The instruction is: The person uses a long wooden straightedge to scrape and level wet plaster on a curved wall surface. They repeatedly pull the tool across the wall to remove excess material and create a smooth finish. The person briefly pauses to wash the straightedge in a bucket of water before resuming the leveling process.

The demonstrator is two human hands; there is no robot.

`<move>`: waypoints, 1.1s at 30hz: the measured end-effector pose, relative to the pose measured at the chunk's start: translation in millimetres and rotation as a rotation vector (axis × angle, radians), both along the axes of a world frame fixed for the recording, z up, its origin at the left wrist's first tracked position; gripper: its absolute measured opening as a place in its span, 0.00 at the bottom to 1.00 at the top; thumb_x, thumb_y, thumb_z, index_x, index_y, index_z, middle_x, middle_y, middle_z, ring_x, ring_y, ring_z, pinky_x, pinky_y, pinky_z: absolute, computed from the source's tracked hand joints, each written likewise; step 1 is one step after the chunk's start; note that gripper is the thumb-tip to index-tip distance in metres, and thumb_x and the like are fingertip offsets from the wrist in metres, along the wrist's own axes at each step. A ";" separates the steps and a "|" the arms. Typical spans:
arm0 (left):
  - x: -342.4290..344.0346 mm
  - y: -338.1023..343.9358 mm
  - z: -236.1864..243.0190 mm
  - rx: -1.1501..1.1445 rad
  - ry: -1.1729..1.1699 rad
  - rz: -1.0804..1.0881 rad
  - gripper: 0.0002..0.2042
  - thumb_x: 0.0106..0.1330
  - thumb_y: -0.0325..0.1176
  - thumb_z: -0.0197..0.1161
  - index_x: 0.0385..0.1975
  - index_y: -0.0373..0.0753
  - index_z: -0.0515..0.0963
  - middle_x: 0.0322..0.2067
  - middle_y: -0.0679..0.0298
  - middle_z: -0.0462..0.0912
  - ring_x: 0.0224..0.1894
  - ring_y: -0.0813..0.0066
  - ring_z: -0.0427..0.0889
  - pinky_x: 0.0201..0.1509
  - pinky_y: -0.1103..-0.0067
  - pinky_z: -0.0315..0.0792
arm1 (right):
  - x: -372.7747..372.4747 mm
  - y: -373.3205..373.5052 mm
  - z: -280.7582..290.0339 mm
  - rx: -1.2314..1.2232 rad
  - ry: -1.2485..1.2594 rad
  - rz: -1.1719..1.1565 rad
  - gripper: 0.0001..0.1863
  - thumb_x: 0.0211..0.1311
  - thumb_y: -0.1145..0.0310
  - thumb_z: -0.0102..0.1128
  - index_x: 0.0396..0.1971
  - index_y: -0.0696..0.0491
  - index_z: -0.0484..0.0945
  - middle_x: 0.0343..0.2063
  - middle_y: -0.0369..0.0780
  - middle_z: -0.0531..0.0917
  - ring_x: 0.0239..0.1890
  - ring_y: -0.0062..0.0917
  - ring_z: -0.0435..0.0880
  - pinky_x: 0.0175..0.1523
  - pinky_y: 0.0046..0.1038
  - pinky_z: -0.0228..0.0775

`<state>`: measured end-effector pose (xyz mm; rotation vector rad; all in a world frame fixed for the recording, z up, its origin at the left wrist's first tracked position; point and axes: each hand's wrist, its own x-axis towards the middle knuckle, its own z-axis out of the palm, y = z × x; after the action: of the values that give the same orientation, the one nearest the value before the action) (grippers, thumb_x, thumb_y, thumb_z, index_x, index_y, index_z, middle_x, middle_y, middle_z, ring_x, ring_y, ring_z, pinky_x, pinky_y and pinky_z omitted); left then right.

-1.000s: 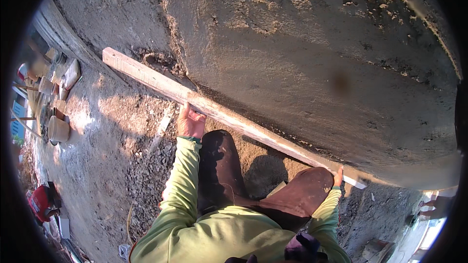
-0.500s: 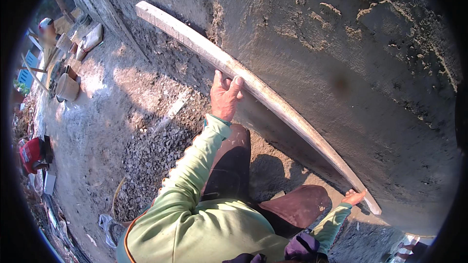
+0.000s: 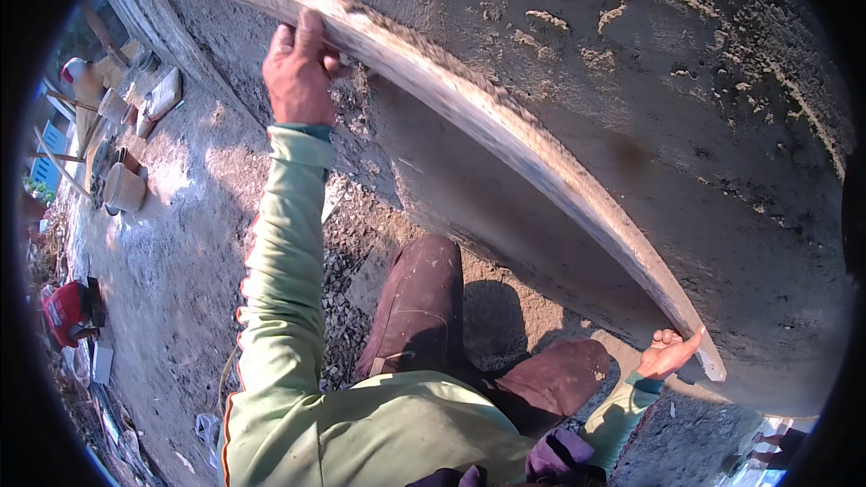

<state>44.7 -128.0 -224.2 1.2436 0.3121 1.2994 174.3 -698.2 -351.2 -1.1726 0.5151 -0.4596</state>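
Observation:
A long wooden screed board (image 3: 532, 158) lies slantwise across the plastered wall (image 3: 713, 252), its far end at the upper left and its near end at the lower right. Grey mortar clings along its upper edge. My left hand (image 3: 300, 74) is closed on the lower edge toward the far end, thumb and fingers pinching the wood. Near the other end, my right hand (image 3: 668, 356) grips the board with bent fingers, thumb along the edge. Below the board the plaster looks smooth; above, it is rougher, with ridges of raised mortar.
Gravel (image 3: 341, 284) covers the ground beside my knees. At the left stand a bucket (image 3: 124, 188), a sack (image 3: 164, 95) and a red object (image 3: 65, 314) among debris. Another person (image 3: 83, 81) is far left, and part of a person appears at the lower right.
The board has moved up the wall, and its far end has gone up and left. My left hand has moved up with it; my right hand has risen slightly. More mortar sits along the upper edge.

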 end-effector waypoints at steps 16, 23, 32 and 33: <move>-3.6 -74.5 -15.1 0.350 0.291 0.313 0.48 0.58 0.44 0.72 0.69 0.24 0.49 0.29 0.64 0.83 0.27 0.86 0.78 0.29 0.87 0.71 | 10.6 -30.2 -102.8 0.116 -0.018 0.039 0.29 0.66 0.38 0.49 0.47 0.51 0.67 0.25 0.34 0.70 0.19 0.17 0.65 0.21 0.21 0.55; 14.1 -136.4 -68.7 0.403 0.162 0.223 0.50 0.54 0.33 0.75 0.73 0.36 0.46 0.34 0.71 0.75 0.32 0.86 0.71 0.37 0.86 0.70 | 36.3 -88.7 -184.2 0.308 0.142 0.029 0.24 0.61 0.40 0.54 0.45 0.44 0.71 0.31 0.32 0.74 0.18 0.17 0.61 0.23 0.21 0.54; 32.2 -80.0 43.4 0.382 -0.136 0.191 0.50 0.53 0.42 0.77 0.70 0.30 0.50 0.36 0.59 0.85 0.36 0.74 0.83 0.43 0.79 0.78 | 9.3 -24.6 -80.6 0.324 0.006 0.077 0.23 0.62 0.45 0.58 0.46 0.45 0.70 0.25 0.29 0.67 0.18 0.15 0.61 0.25 0.20 0.53; 26.5 -62.0 70.3 0.426 -0.055 0.231 0.50 0.53 0.44 0.77 0.69 0.28 0.52 0.36 0.58 0.85 0.36 0.74 0.83 0.42 0.80 0.78 | 1.5 -7.0 -62.1 0.319 -0.021 0.102 0.23 0.63 0.45 0.58 0.47 0.46 0.68 0.25 0.29 0.67 0.18 0.15 0.61 0.25 0.20 0.54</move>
<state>71.2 -190.0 -153.9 1.5575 0.1441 1.6538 175.8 -705.2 -413.3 -0.8822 0.4882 -0.2889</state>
